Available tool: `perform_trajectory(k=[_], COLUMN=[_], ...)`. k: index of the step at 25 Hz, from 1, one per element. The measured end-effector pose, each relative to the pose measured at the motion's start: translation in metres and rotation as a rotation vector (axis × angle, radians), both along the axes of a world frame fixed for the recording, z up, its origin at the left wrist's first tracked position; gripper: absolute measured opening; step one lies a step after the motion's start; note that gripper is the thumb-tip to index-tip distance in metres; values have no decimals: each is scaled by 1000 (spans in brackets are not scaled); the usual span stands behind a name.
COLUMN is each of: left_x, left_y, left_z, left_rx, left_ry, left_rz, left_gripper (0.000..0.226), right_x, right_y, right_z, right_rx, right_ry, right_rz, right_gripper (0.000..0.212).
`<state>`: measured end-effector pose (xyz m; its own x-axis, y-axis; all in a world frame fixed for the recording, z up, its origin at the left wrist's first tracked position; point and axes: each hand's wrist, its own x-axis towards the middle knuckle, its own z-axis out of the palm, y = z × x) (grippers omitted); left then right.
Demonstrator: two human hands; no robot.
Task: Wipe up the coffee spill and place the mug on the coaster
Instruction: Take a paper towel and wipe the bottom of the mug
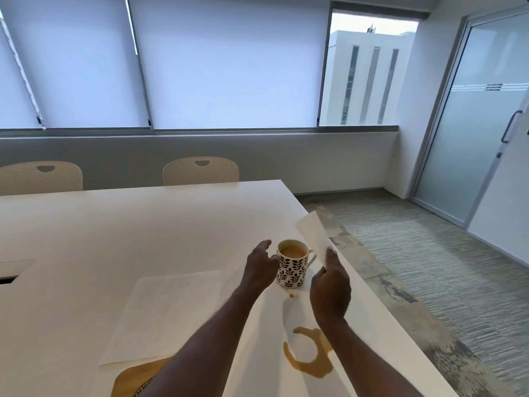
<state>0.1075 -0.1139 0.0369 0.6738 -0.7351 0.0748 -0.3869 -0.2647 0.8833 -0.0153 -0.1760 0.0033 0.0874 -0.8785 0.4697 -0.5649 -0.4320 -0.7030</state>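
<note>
Coffee spill [307, 366]: one brown puddle, near right part of the white counter [86, 239], close to its right edge. It is C-shaped, with the open side facing left. One small separate drop [291, 295] lies between the puddle and the mug.

Coaster [128, 379]: one, wooden, at the near edge, left of the puddle. It is partly under a flat white paper sheet [171, 310] and partly hidden by the left forearm.

Right hand [329, 287]: raised above the counter, just right of the mug. Its fingers [332, 255] pinch the lower end of one paper strip [310, 234]. The strip's long axis runs from the fingers up and to the left, away from the person.

Left hand [259, 266]: just left of the mug, fingers apart and loosely curved, holding nothing. Cannot tell whether the thumb touches the mug wall.

Mug [292, 265]: one, white with a black leaf pattern, upright on the counter between the two hands, well apart from the coaster. Its handle points right, toward the counter's right edge. Coffee is visible inside.

Far side: two cream chairs [200, 170] pushed up to the counter.
</note>
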Motion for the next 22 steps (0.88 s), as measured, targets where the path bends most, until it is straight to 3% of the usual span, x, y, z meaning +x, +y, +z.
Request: perform_trajectory(k=[3,7,12,20,22], left_x=[7,12,13,14,11], left_y=[-25,-35,-37,-34,-36], left_z=[-9,-22,-31,-28,-27], left_rx=[33,-50,-140,-168,-151], left_ry=[49,145,206,216,170], left_rz=[-50,-19,36,25,50], left_gripper=[39,27,25,21,24], right_x=[14,26,42,52,54], right_y=[-5,-8,3,33,31], right_z=[-18,-30,-29,-30,-27], right_rx=[16,32,82,117,207], right_ry=[201,358,315,153,68], right_rz=[178,226,183,184,199], right_gripper=[63,71,59,59,61])
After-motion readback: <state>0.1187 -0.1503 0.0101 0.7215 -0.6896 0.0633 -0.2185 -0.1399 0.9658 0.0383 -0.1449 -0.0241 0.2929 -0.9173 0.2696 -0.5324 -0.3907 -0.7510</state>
